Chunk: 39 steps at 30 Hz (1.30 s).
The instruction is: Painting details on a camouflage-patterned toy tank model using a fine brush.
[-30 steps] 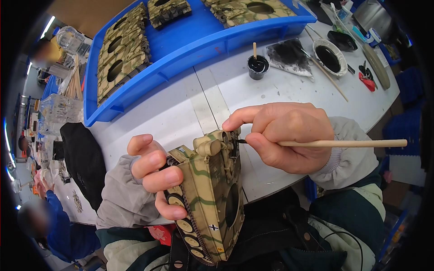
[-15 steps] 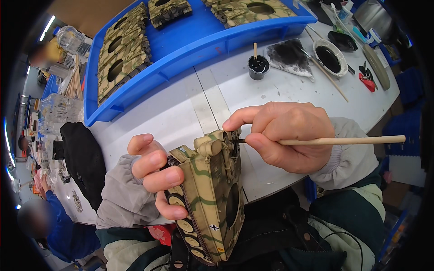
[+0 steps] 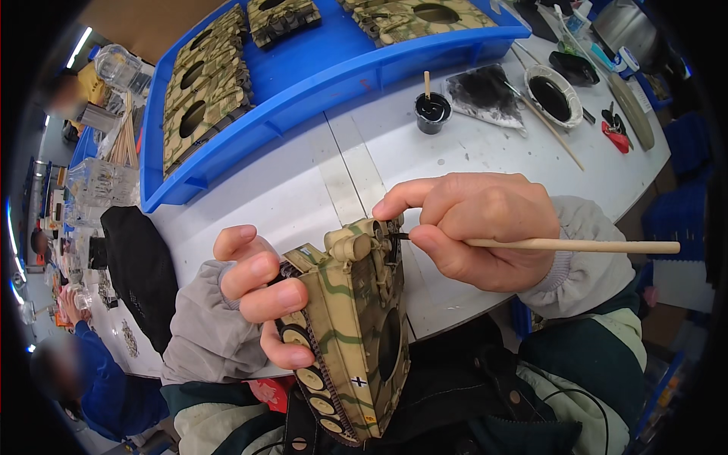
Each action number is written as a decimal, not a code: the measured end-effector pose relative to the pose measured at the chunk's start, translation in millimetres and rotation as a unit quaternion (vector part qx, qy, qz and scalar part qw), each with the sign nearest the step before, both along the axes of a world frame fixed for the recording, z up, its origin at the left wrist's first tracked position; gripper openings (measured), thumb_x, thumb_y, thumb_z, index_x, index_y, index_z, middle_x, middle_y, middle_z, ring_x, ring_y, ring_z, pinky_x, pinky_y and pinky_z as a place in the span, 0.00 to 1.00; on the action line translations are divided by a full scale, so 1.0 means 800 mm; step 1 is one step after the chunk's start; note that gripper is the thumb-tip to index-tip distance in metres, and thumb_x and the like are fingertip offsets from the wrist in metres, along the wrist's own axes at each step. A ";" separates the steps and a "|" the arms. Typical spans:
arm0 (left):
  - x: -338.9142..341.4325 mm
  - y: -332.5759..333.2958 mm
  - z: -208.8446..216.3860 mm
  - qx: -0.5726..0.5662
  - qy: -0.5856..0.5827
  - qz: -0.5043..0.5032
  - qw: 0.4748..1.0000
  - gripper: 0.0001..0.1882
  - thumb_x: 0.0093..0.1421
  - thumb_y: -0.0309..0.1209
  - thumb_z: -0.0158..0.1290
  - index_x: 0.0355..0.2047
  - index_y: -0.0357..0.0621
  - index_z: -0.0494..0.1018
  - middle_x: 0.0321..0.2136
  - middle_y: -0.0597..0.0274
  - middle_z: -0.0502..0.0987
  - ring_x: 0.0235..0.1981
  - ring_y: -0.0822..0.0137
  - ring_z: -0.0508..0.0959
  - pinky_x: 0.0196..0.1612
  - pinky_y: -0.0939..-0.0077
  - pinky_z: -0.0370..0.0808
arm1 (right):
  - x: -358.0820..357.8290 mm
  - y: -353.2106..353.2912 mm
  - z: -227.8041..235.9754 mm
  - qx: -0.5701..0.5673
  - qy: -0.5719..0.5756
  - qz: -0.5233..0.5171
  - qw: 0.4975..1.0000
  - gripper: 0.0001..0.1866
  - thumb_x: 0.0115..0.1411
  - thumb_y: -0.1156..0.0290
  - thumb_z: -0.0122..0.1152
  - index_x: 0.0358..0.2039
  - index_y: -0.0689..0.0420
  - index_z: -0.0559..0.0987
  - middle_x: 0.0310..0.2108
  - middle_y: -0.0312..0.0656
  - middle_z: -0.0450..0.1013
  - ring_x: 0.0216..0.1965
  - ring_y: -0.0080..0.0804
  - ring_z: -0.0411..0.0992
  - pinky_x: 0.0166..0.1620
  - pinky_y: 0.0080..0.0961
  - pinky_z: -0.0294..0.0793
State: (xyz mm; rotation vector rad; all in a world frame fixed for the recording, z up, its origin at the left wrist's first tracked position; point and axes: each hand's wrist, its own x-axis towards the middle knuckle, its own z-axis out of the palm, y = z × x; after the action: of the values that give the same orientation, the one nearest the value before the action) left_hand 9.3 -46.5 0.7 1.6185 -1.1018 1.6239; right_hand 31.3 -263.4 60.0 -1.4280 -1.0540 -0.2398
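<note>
A camouflage-painted model tank hull (image 3: pixel 353 326) is tilted up in front of me, over my lap. My left hand (image 3: pixel 265 284) grips it along the wheel and track side. Between the thumb and fingers of my right hand (image 3: pixel 481 227) is a thin paintbrush (image 3: pixel 576 246) with a pale wooden handle pointing right. Its dark tip meets the hull's upper right edge, by blackened wheels or track. My right forefinger rests at the hull's top corner. A round hole shows in the side of the hull facing right.
A blue tray (image 3: pixel 318 95) with several similar hulls stands at the back. Beyond my right hand are a cup of black paint (image 3: pixel 433 114), a black-smeared plastic bag (image 3: pixel 485 97) and a bowl of black paint (image 3: pixel 550 97). Black cloth (image 3: pixel 140 265) lies left; a co-worker in blue (image 3: pixel 114 379) sits there.
The brush handle's outer end has dipped slightly, while its tip stays at the same edge. My left hand and the hull look unmoved.
</note>
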 end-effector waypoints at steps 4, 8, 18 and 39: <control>0.000 0.002 0.000 0.003 -0.004 -0.002 1.000 0.24 0.59 0.53 0.41 0.55 0.77 0.54 0.47 0.66 0.67 0.51 0.59 0.65 0.45 0.44 0.61 | -0.002 0.000 0.002 -0.004 -0.002 -0.004 1.000 0.10 0.49 0.83 0.60 0.20 0.60 0.67 0.18 0.44 0.68 0.24 0.42 0.74 0.26 0.27 0.72; 0.000 0.001 -0.001 0.001 -0.009 0.003 1.000 0.24 0.59 0.53 0.41 0.55 0.78 0.54 0.47 0.66 0.67 0.51 0.59 0.65 0.45 0.44 0.61 | -0.002 0.000 0.000 -0.006 -0.002 -0.002 1.000 0.09 0.50 0.83 0.60 0.21 0.61 0.68 0.20 0.45 0.70 0.24 0.41 0.74 0.26 0.26 0.72; 0.000 -0.004 -0.001 -0.020 -0.013 0.009 1.000 0.23 0.59 0.54 0.40 0.55 0.77 0.54 0.47 0.66 0.67 0.51 0.59 0.66 0.45 0.45 0.61 | -0.002 0.000 0.001 -0.014 0.003 -0.007 1.000 0.09 0.50 0.82 0.60 0.21 0.61 0.68 0.21 0.46 0.71 0.24 0.40 0.74 0.25 0.26 0.72; 0.007 -0.008 -0.001 -0.044 -0.026 0.004 0.999 0.23 0.59 0.51 0.42 0.55 0.75 0.54 0.45 0.63 0.69 0.49 0.58 0.67 0.45 0.47 0.62 | 0.014 -0.016 0.018 0.012 0.196 0.047 0.979 0.07 0.62 0.76 0.46 0.27 0.59 0.62 0.17 0.40 0.67 0.40 0.44 0.75 0.39 0.32 0.78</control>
State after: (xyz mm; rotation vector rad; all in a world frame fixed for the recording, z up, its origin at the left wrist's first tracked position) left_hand 14.8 -53.0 -0.3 1.5337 -1.0353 1.7047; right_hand 42.2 -276.6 74.2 -1.3314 -0.7885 0.0965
